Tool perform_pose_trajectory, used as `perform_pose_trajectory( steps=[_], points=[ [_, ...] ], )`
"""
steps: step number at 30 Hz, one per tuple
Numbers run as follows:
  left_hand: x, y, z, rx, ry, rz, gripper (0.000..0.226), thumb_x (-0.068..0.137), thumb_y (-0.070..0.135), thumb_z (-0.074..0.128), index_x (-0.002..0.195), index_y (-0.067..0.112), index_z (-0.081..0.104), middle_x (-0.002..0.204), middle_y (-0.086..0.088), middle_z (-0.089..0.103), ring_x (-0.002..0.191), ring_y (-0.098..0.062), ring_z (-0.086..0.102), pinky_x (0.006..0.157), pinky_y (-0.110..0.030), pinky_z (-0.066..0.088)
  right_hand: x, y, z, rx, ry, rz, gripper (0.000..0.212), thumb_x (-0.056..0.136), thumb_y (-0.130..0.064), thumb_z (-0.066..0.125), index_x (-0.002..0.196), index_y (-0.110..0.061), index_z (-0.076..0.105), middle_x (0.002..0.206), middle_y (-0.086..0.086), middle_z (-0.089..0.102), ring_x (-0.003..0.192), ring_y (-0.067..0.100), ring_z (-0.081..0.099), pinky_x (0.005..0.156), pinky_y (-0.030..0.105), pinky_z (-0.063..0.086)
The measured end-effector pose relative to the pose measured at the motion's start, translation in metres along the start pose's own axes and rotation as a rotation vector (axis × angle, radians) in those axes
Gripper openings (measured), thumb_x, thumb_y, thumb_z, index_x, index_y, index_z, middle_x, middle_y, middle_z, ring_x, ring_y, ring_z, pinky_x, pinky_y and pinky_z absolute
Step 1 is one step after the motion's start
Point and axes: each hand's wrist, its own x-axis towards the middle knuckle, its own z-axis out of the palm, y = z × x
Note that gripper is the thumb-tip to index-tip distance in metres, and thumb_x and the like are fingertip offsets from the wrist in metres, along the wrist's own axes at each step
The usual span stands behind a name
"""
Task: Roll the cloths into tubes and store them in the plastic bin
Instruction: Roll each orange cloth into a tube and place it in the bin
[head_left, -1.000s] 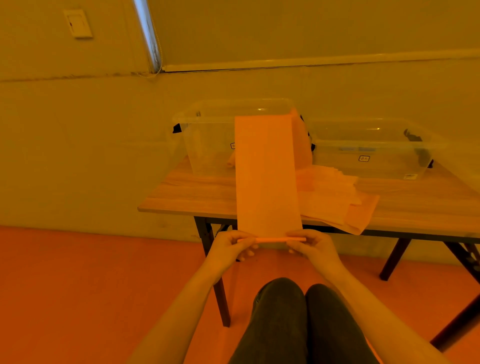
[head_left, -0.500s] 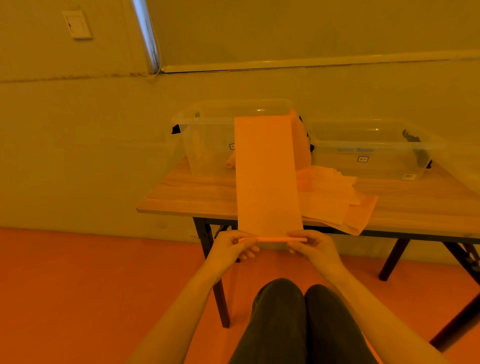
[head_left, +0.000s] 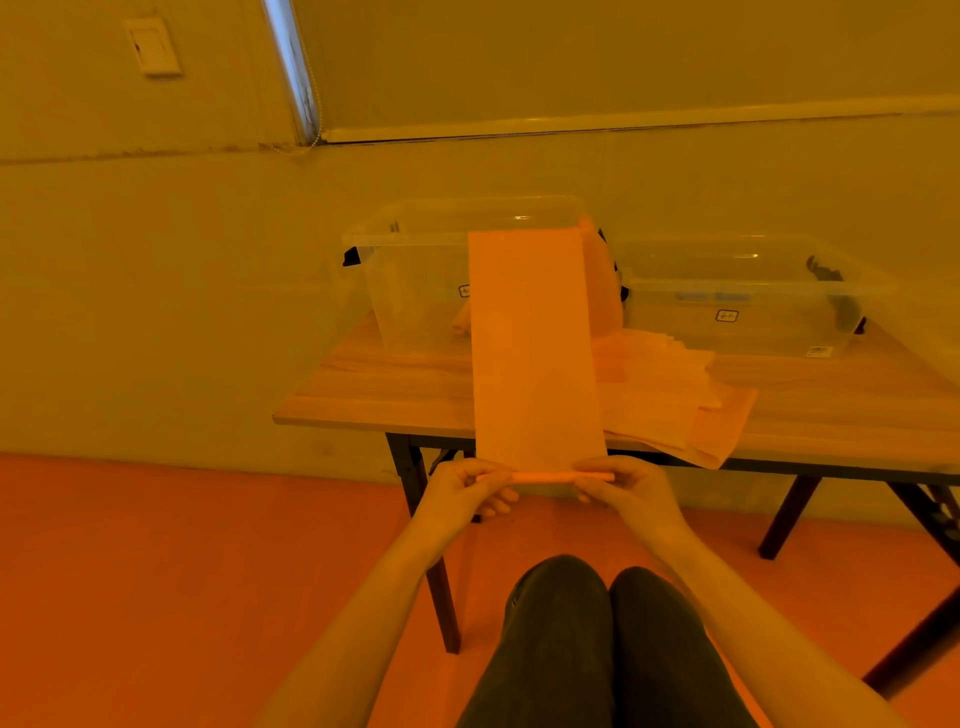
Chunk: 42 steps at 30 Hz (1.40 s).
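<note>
- Standing on the wooden table (head_left: 395, 387) are two clear plastic bins; the left bin (head_left: 415, 291) seems to have something pale orange lying at its bottom beside the hanging cloth, perhaps a finished roll, though it is too blurred to be sure, so the storing looks barely begun.
- Lying on the table to the right is a loose pile of flat cloths (head_left: 670, 395), one corner drooping over the near edge; these all appear unrolled, so most of the work is left.
- Stretching from the hands up over the table edge toward the left bin is the long orange cloth (head_left: 532, 353), flat for nearly its whole length; only a thin tube (head_left: 545, 476) is wound at its near end, so this roll is just started.
- Pinching the tube's ends with curled fingers are the left hand (head_left: 462, 493) and the right hand (head_left: 623, 488), held in front of the table above the knees.
</note>
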Motion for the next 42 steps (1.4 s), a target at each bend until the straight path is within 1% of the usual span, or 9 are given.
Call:
perform_pose_trajectory(
  steps=[6, 10, 14, 23, 26, 29, 36, 40, 42],
  points=[
    [0.0027, -0.0033, 0.0008, -0.049, 0.010, 0.017, 0.018, 0.089, 0.011, 0.060, 0.105, 0.014, 0.069, 0.099, -0.004, 0.069, 0.085, -0.015, 0.070, 0.069, -0.020, 0.056, 0.0000, 0.0032, -0.0001, 0.002, 0.006, 0.010, 0.014, 0.084, -0.006, 0.065, 0.097, -0.008, 0.070, 0.083, 0.014, 0.071, 0.069, 0.018, 0.068, 0.062, 0.021, 0.056],
    [0.0023, -0.0054, 0.0016, 0.010, 0.019, 0.010, 0.015, 0.090, 0.016, 0.060, 0.101, 0.016, 0.070, 0.091, -0.006, 0.070, 0.070, -0.008, 0.066, 0.065, -0.016, 0.052, -0.0020, 0.0024, 0.0013, 0.031, 0.017, 0.012, 0.013, 0.086, -0.006, 0.062, 0.096, -0.006, 0.070, 0.081, 0.015, 0.071, 0.065, 0.017, 0.068, 0.058, 0.021, 0.055],
    [0.0032, -0.0049, 0.0018, 0.050, 0.024, 0.017, 0.017, 0.091, 0.017, 0.058, 0.103, 0.011, 0.070, 0.084, -0.005, 0.071, 0.062, -0.003, 0.062, 0.059, -0.012, 0.048, -0.0025, 0.0041, 0.0017, 0.025, 0.004, 0.015, 0.018, 0.081, -0.004, 0.067, 0.099, -0.008, 0.071, 0.093, 0.010, 0.070, 0.078, 0.020, 0.070, 0.067, 0.023, 0.057],
    [0.0024, -0.0041, -0.0001, 0.051, -0.018, 0.050, 0.019, 0.085, 0.013, 0.067, 0.102, 0.021, 0.070, 0.092, 0.002, 0.067, 0.084, -0.014, 0.068, 0.068, -0.019, 0.054, -0.0002, 0.0052, 0.0022, 0.022, 0.008, 0.001, 0.015, 0.084, -0.004, 0.065, 0.098, -0.005, 0.070, 0.080, 0.014, 0.071, 0.068, 0.019, 0.069, 0.061, 0.021, 0.056],
    [0.0029, -0.0047, 0.0005, 0.048, -0.002, 0.047, 0.016, 0.086, 0.014, 0.066, 0.098, 0.024, 0.070, 0.085, 0.002, 0.068, 0.079, -0.016, 0.067, 0.070, -0.025, 0.053, -0.0021, 0.0039, 0.0032, 0.010, -0.009, -0.005, 0.018, 0.084, -0.007, 0.065, 0.101, -0.007, 0.070, 0.086, 0.010, 0.072, 0.074, 0.020, 0.070, 0.064, 0.022, 0.057],
    [0.0026, -0.0021, 0.0014, 0.054, 0.010, 0.041, 0.014, 0.089, 0.015, 0.062, 0.100, 0.020, 0.070, 0.081, 0.002, 0.069, 0.067, -0.004, 0.064, 0.062, -0.014, 0.050, -0.0037, 0.0014, 0.0036, 0.005, 0.007, -0.011, 0.021, 0.079, -0.005, 0.070, 0.100, -0.011, 0.071, 0.094, 0.006, 0.069, 0.078, 0.018, 0.070, 0.067, 0.022, 0.057],
    [0.0022, -0.0029, 0.0020, 0.047, 0.003, 0.065, 0.018, 0.086, 0.012, 0.065, 0.103, 0.018, 0.070, 0.092, 0.003, 0.064, 0.077, 0.000, 0.064, 0.064, -0.013, 0.050, -0.0037, 0.0024, 0.0045, 0.028, 0.022, -0.019, 0.013, 0.083, -0.005, 0.067, 0.095, -0.009, 0.071, 0.083, 0.015, 0.070, 0.069, 0.019, 0.068, 0.061, 0.020, 0.055],
    [0.0041, -0.0044, 0.0024, 0.047, 0.000, 0.043, 0.016, 0.085, 0.014, 0.067, 0.096, 0.025, 0.071, 0.082, 0.005, 0.068, 0.075, -0.011, 0.066, 0.068, -0.025, 0.052, -0.0041, 0.0023, 0.0043, 0.046, 0.037, -0.013, 0.017, 0.083, -0.003, 0.067, 0.099, -0.005, 0.070, 0.083, 0.014, 0.071, 0.070, 0.018, 0.070, 0.060, 0.019, 0.055],
    [0.0043, -0.0037, 0.0032, 0.043, 0.012, 0.028, 0.013, 0.087, 0.015, 0.065, 0.096, 0.023, 0.071, 0.078, 0.006, 0.068, 0.068, -0.006, 0.064, 0.064, -0.021, 0.051, -0.0043, 0.0027, 0.0032, 0.045, 0.041, -0.006, 0.020, 0.080, -0.003, 0.070, 0.099, -0.007, 0.071, 0.090, 0.010, 0.071, 0.076, 0.020, 0.070, 0.064, 0.021, 0.056]
  ],
)
